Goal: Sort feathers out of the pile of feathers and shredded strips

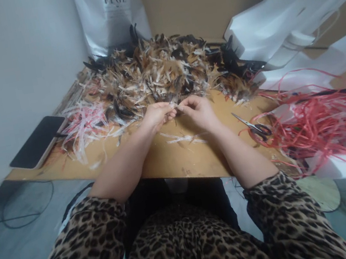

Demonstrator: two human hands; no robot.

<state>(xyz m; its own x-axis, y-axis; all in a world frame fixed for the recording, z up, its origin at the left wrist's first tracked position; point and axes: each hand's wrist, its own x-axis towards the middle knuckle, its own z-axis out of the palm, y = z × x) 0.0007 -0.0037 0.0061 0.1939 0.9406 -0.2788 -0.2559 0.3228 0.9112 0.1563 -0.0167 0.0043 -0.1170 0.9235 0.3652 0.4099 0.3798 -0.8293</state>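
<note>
My left hand [161, 113] and my right hand [199, 109] meet above the table [185, 163], their fingertips pinched close together. Between them shows a small whitish piece [172, 104], too blurred to tell whether it is a quill end or a bit of strip. Just beyond my fingers rises a large pile of brown, white and black feathers [162, 67]. Under my wrists lie a few thin white strips [185, 138]. Scissors [255, 128] with dark handles rest to the right of my right forearm, blades pointing away to the left.
Tangled red strips [328, 125] spread over the right side. White and pink strips [84, 124] are heaped at left, beside a phone-like dark slab [38, 141]. Behind the feathers stands a white bag [114, 17] with printed letters. White sheeting [274, 19] hangs at the right.
</note>
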